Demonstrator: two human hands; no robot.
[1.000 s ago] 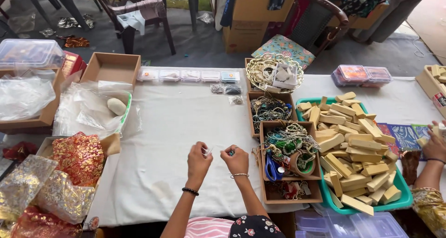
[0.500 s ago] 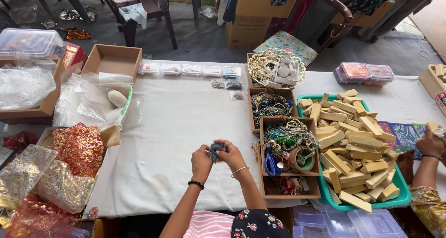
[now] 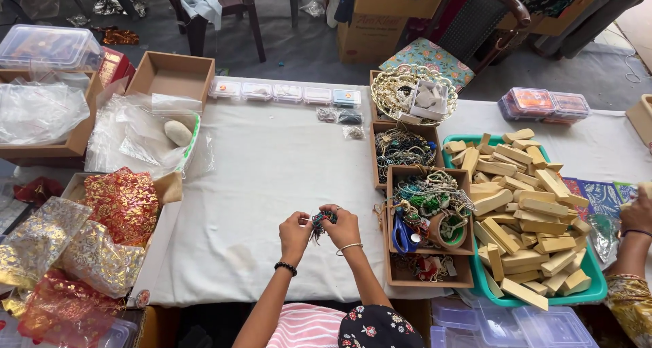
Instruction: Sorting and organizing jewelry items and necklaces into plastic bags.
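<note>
the left hand [image 3: 294, 231] and the right hand [image 3: 343, 227] are brought close together low over the white tablecloth [image 3: 272, 165], fingertips of both pinching a small dark tangle of beaded jewellery [image 3: 321, 220] held between them just above the cloth. judged from its look, the piece is light, limp and string-like: it will sag and snag rather than hold a shape, and the beads may be slippery, so it is best taken at the strand ends or clasp with the fingertips, not squeezed in the palm. counts: two hands of the wearer, each with one bracelet; a co-worker's hand [image 3: 637, 212] at the right edge, one visible. to the right of the hands stand three open brown boxes of jewellery [image 3: 424, 215] in a column, with one round wire basket [image 3: 413, 92] above them. one green tray [image 3: 540, 219] holds a heap of pale wooden blocks, too many to count reliably. five small clear cases [image 3: 285, 92] lie in a row at the far edge of the cloth. one empty cardboard box [image 3: 172, 73] stands far left, and gold and red printed pouches [image 3: 88, 236] are heaped nearby.
</note>
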